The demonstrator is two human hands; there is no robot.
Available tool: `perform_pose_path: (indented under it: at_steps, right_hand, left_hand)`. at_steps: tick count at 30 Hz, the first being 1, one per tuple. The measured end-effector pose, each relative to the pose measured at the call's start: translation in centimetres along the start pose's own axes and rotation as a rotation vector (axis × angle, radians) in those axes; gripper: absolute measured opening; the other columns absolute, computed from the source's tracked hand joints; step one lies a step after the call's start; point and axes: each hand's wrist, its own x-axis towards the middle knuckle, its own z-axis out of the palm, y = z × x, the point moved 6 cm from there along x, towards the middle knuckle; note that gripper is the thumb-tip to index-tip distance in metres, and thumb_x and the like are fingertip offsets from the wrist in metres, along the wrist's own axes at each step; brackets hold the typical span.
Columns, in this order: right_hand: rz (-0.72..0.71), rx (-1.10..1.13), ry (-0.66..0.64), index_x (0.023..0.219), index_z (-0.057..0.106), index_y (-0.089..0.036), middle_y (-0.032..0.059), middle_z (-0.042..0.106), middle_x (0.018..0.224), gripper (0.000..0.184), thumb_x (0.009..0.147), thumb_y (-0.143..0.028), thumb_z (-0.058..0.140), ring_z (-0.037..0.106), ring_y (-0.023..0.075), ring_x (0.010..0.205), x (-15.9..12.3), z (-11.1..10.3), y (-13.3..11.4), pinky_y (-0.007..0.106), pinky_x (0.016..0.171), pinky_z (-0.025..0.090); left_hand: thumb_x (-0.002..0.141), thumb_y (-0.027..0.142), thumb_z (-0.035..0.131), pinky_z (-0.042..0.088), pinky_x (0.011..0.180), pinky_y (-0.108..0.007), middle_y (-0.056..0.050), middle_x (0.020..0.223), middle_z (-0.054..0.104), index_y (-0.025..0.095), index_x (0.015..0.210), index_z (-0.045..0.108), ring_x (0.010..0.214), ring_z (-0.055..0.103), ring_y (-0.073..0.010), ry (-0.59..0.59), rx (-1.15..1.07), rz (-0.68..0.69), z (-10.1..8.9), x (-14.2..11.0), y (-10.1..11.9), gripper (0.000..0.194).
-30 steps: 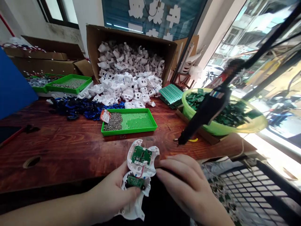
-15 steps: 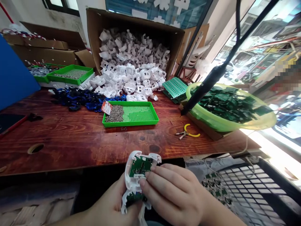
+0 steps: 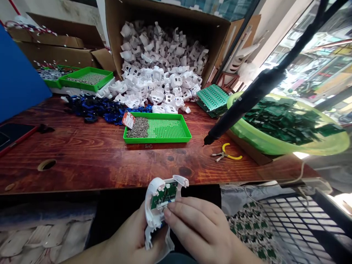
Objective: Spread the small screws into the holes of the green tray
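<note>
Tipped more edge-on than a second ago, the curved white plastic shell (image 3: 150, 194) sits at lower centre of the frame, and the right hand (image 3: 202, 227) has come in over it. The left hand (image 3: 133, 231) wraps it from the left, fingers partly hidden; the right fingers are bunched, tips by the lower edge of the green rectangular circuit board (image 3: 170, 190) inside, though whether they pinch anything cannot be told. A firm left hold with light fingertip pressure should spare the board. Farther off, at centre, lies a bright-green perforated plastic tray (image 3: 165, 140) holding small metallic pieces (image 3: 140, 128).
</note>
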Motion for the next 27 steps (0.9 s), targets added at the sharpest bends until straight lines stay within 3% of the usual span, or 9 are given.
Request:
perform_pose_path:
  at_steps: [5, 12, 19, 27]
  right_hand:
    - [0.013, 0.037, 0.013, 0.095, 0.064, -0.006, 0.0096, 0.062, 0.102, 0.025, 0.093, -0.009, 0.04, 0.056, 0.0198, 0.094, -0.5, 0.1, 0.1, 0.031, 0.087, 0.048]
    - [0.086, 0.136, -0.07, 0.103, 0.062, -0.01, 0.0052, 0.06, 0.107, 0.022, 0.095, -0.012, 0.041, 0.053, 0.0172, 0.099, -0.9, 0.2, 0.9, 0.03, 0.095, 0.04]
    - [0.246, 0.22, 0.004, 0.097, 0.065, -0.014, 0.0053, 0.06, 0.084, 0.022, 0.094, -0.014, 0.043, 0.053, 0.0165, 0.082, -0.4, -0.7, 1.8, 0.029, 0.076, 0.046]
    - [0.276, 0.216, 0.025, 0.096, 0.064, -0.011, 0.0065, 0.06, 0.085, 0.021, 0.093, -0.011, 0.044, 0.052, 0.0179, 0.08, -0.3, -0.7, 1.5, 0.031, 0.072, 0.044]
  left_hand:
    - [0.08, 0.014, 0.048, 0.045, 0.09, -0.031, -0.008, 0.122, 0.054, 0.024, 0.13, 0.035, 0.104, 0.056, -0.0215, -0.025, 0.025, 0.026, 0.2, 0.0, 0.3, 0.052]
    - [0.079, 0.012, 0.047, 0.045, 0.089, -0.031, -0.007, 0.115, 0.058, 0.023, 0.127, 0.039, 0.099, 0.058, -0.0205, -0.019, 0.066, 0.035, 0.5, -0.1, 0.1, 0.05]
    - [0.079, 0.013, 0.049, 0.045, 0.088, -0.028, -0.005, 0.111, 0.06, 0.022, 0.122, 0.044, 0.095, 0.059, -0.0188, -0.024, 0.069, -0.011, 0.5, -0.3, -0.3, 0.045]
    - [0.076, 0.008, 0.046, 0.046, 0.085, -0.027, -0.002, 0.091, 0.063, 0.02, 0.104, 0.053, 0.078, 0.059, -0.0145, -0.045, 0.073, 0.018, 0.5, -0.1, 0.2, 0.032]
